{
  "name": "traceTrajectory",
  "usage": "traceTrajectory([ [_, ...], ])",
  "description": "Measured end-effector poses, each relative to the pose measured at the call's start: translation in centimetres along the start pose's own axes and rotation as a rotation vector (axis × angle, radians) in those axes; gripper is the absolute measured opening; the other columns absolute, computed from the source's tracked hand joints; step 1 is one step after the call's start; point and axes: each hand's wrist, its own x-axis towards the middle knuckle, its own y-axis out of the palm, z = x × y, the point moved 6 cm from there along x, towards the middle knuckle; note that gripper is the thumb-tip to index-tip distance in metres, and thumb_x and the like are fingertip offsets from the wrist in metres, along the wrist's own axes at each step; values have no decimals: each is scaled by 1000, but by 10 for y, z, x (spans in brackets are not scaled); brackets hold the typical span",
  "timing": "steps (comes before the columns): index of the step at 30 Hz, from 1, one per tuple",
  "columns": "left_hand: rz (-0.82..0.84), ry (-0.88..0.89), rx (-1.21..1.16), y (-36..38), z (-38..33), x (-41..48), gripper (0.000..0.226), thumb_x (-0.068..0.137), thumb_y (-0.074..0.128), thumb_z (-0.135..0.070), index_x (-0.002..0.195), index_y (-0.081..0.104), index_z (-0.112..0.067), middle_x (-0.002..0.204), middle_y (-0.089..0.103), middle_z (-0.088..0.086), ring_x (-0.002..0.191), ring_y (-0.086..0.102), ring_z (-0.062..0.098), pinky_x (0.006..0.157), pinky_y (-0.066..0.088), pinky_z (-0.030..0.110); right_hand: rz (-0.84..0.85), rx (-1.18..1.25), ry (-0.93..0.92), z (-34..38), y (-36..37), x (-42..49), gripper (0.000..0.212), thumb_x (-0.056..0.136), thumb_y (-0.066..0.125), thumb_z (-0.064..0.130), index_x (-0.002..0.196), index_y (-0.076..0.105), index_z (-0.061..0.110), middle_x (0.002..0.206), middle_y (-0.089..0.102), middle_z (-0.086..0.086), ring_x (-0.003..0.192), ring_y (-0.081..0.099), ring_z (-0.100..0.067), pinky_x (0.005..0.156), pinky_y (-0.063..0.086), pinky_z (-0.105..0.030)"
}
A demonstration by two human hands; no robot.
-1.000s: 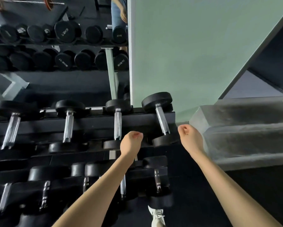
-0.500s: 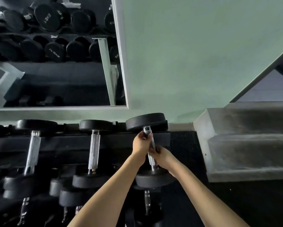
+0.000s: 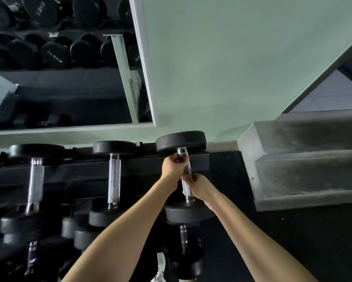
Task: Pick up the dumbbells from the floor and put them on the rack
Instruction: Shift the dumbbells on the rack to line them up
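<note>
Across the upper half of the frame I see a pale green wall, and a mirror fills the upper left, reflecting rows of black weights. At the right, grey concrete steps meet a dark speckled floor. Along the lower left runs the black rack, with other dumbbells lying on it side by side, handles pointing toward me.

The dumbbell being handled is at the right end of the rack's upper row, just right of centre, in line with its neighbours. It has round black heads and a knurled steel handle. Whether its weight rests fully on the rack I cannot tell.

Both hands are wrapped round that handle. The left hand is higher, right up against the far head. The right hand is just below it, above the near head. At the bottom edge, a white shoe shows between the forearms.
</note>
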Motion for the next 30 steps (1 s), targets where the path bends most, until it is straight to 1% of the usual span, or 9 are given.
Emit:
traceTrajectory([
  [3,5,12,34,1,-2,0,6,86,65,-17,87,66,-12,85,65,7,85,62,25,87,55,45,-12,4,3,-3,1,3,66,85,36,68,108,63,12,88,74,-10,82,71,-32,83,56,-51],
  [8,17,11,41,0,0,1,3,86,65,-16,85,65,-13,86,65,9,87,63,27,90,54,50,-33,56,5,-12,8,10,84,57,32,83,96,63,16,81,74,-10,77,72,-32,82,56,-53],
  [11,23,13,43,1,1,2,4,86,65,-17,85,65,-14,85,65,8,84,63,26,89,54,50,-35,53,8,-12,6,10,84,55,32,84,93,63,16,82,74,-12,78,71,-34,83,56,-53],
  [17,13,20,81,1,0,1,16,87,64,-21,94,68,-8,99,71,15,88,65,28,89,55,47,-54,71,38,-10,5,4,66,72,38,73,97,63,17,85,72,-7,84,71,-28,84,56,-51],
  [20,26,30,118,3,2,5,16,87,64,-22,72,62,-17,78,67,4,82,63,25,88,55,47,-50,62,45,-7,5,-2,46,84,39,66,83,58,24,85,73,-14,87,70,-34,85,55,-49],
  [25,43,37,132,4,5,10,26,86,65,-20,62,56,-23,64,58,-4,66,58,16,87,55,44,-41,105,39,-8,3,-4,53,89,41,62,94,63,14,95,72,-22,91,69,-36,79,51,-38],
  [27,55,40,126,4,5,10,21,86,65,-18,66,60,-19,66,60,-2,63,57,12,87,55,43,-8,130,30,-8,1,-4,55,93,42,56,104,64,7,100,71,-24,90,68,-33,83,50,-35],
  [29,69,55,124,6,4,9,10,86,65,-19,83,69,-9,75,64,3,69,60,17,87,56,44,28,164,23,-8,-2,-6,55,94,44,52,113,63,4,102,71,-22,94,68,-29,89,49,-35],
  [30,65,57,131,6,3,7,15,86,66,-20,92,70,-7,82,66,6,75,61,20,87,56,44,36,174,14,-8,-3,-6,55,94,45,51,116,62,3,104,71,-19,97,68,-29,94,49,-37],
])
